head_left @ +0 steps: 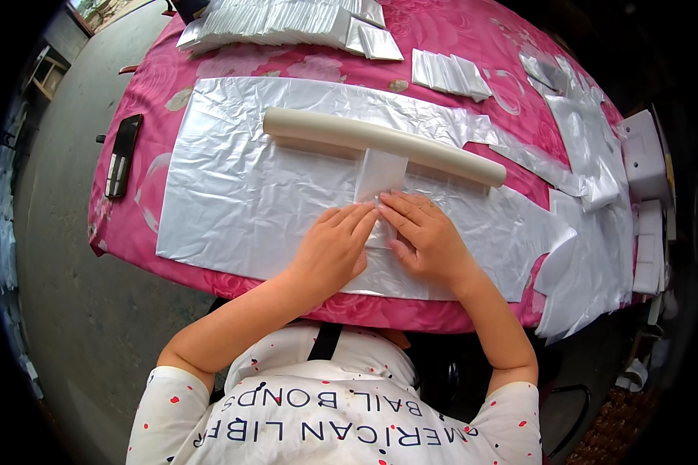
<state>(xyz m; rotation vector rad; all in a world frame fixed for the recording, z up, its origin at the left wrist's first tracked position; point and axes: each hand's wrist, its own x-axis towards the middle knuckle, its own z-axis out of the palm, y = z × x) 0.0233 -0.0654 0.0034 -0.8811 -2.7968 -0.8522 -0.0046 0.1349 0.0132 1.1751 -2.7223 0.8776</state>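
In front of me, a small folded translucent plastic sheet (381, 174) lies on a large silvery plastic sheet (233, 186). My left hand (336, 242) and my right hand (425, 236) meet at its near end, fingers pressed together and closed on it. The fingertips almost touch. The right thumb is tucked toward the palm; the left thumb is mostly hidden. Just beyond the hands, a long cream tube (380, 143) rests slantwise on the silvery sheet, next to the folded piece's far end.
A pink floral tablecloth (326, 66) covers the table. Many folded plastic pieces (271, 27) are stacked at the back, with a smaller row (450, 75) to their right. A black phone (124, 155) lies at left. Loose plastic film (589, 155) and white boxes (645, 155) are at right.
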